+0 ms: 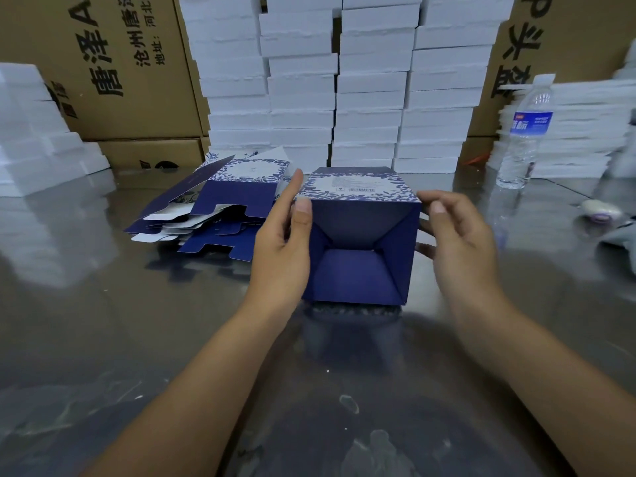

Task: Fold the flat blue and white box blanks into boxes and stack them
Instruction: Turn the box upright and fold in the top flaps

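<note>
Box (361, 235) front and centre on the desk (137, 321), just right of the pile of blanks (213, 215). It's on its side, patterned white-and-blue panel up, the folded dark-blue flaps facing the camera. Left hand (282, 249) grips the left edge: thumb pressed on the near top corner, forefinger straight up along the side. Right hand (457, 242) is at the right edge, thumb at the top corner, curled fingers (425, 250) touching the side wall, so both hands have hold of it. Whether its lower edge touches the desk, can't tell. Behind, stacks of white foam (371, 98) and cartons (120, 63); a bottle (523, 139) stands far right.
</note>
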### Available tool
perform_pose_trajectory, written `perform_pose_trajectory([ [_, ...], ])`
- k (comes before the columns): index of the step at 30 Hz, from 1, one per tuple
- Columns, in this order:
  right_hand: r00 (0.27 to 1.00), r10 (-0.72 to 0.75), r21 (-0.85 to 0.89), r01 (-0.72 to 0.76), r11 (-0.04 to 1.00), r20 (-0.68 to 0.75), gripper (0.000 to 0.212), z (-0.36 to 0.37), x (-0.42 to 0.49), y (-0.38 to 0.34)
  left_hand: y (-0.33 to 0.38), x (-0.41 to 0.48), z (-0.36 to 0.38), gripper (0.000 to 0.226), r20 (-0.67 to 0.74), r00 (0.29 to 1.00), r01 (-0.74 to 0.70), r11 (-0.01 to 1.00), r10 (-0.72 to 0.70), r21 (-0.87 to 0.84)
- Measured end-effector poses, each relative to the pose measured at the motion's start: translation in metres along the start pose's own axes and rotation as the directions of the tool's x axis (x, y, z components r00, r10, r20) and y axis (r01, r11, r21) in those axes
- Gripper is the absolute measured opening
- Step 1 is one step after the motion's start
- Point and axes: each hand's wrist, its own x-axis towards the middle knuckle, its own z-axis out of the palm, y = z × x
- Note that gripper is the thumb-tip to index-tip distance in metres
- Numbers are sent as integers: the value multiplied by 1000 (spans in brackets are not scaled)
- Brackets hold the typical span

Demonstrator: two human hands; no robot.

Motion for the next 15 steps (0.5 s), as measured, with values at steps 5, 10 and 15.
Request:
perform_pose_trajectory([
  [5, 963, 263, -57, -260, 964, 56, 14, 0, 2, 8, -2, 3, -3, 31, -9, 1000, 20, 999, -21, -38],
  [10, 840, 486, -117, -472, 874, 239, 94, 2, -2, 9, -3, 4, -5, 29, -20, 992, 122, 975, -127, -189],
  [15, 858, 441, -6, -456, 890, 264, 131, 1, -2, 3, 0, 6, -6, 31, -48, 986, 140, 956, -157, -260],
])
